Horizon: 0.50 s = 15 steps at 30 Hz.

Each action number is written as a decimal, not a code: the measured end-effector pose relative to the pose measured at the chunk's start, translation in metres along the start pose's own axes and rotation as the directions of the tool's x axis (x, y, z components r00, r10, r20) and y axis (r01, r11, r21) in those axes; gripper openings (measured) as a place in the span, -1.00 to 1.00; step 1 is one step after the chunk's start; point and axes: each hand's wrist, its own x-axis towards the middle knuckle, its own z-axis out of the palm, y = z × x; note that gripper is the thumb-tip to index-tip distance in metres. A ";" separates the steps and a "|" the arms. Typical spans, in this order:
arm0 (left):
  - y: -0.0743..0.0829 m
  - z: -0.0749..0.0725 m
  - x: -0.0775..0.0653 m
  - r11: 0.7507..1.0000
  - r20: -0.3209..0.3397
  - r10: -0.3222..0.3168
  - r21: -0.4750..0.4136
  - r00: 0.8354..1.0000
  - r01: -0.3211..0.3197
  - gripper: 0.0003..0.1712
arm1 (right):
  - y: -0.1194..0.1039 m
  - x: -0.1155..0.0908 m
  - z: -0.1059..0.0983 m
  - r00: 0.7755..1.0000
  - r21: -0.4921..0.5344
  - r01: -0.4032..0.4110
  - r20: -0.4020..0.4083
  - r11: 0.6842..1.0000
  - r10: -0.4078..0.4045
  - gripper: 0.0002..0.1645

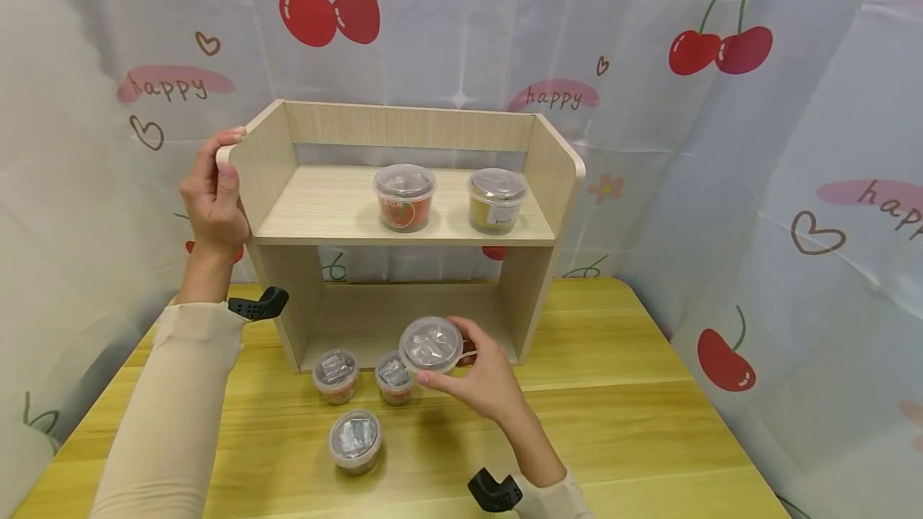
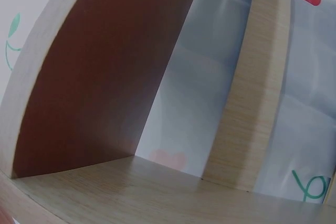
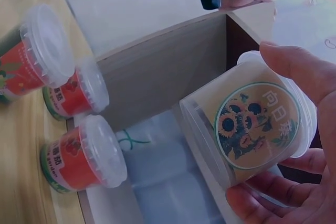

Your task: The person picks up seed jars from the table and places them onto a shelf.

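My left hand (image 1: 216,199) grips the front top edge of the left side panel of a two-tier wooden shelf (image 1: 404,241). Between thumb and fingers, my right hand (image 1: 486,375) holds a lidded clear plastic tub (image 1: 431,343) in front of the lower tier. In the right wrist view that tub (image 3: 257,121) bears a round sunflower label. Two more lidded tubs stand on the upper tier: one with a red label (image 1: 405,199) and one with a yellow label (image 1: 497,200). The left wrist view shows only the shelf's side panel (image 2: 100,77) and boards, not the hand.
On the yellow wood-grain table (image 1: 634,423), several lidded tubs stand before the shelf: a left tub (image 1: 336,376), a tub (image 1: 394,379) beside the held one, and a nearer tub (image 1: 356,442). A cherry-print curtain (image 1: 447,38) hangs behind.
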 end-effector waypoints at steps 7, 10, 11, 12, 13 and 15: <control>0.000 -0.001 0.000 1.000 0.004 -0.001 0.008 1.000 0.001 -0.54 | -0.008 0.007 0.001 1.000 0.004 0.013 -0.002 1.000 -0.013 -0.02; 0.000 -0.001 0.000 1.000 0.007 0.002 0.010 1.000 -0.002 -0.54 | -0.011 0.008 0.001 1.000 0.004 0.011 -0.003 1.000 -0.011 -0.02; 0.000 -0.001 0.000 1.000 0.007 0.003 0.011 1.000 -0.003 -0.54 | -0.011 0.009 0.001 1.000 0.004 0.012 -0.005 1.000 -0.012 -0.03; 0.000 -0.001 0.000 1.000 0.006 0.004 0.011 1.000 -0.004 -0.53 | -0.012 0.010 0.001 1.000 0.004 0.014 -0.008 1.000 -0.014 -0.03; 0.000 -0.001 0.000 1.000 0.007 0.004 0.011 1.000 -0.004 -0.53 | -0.014 0.010 0.002 1.000 0.000 0.016 -0.010 1.000 -0.016 -0.03; 0.000 -0.001 0.000 1.000 0.006 0.003 0.010 1.000 -0.004 -0.53 | -0.016 0.011 0.002 1.000 0.000 0.024 -0.012 1.000 -0.024 -0.04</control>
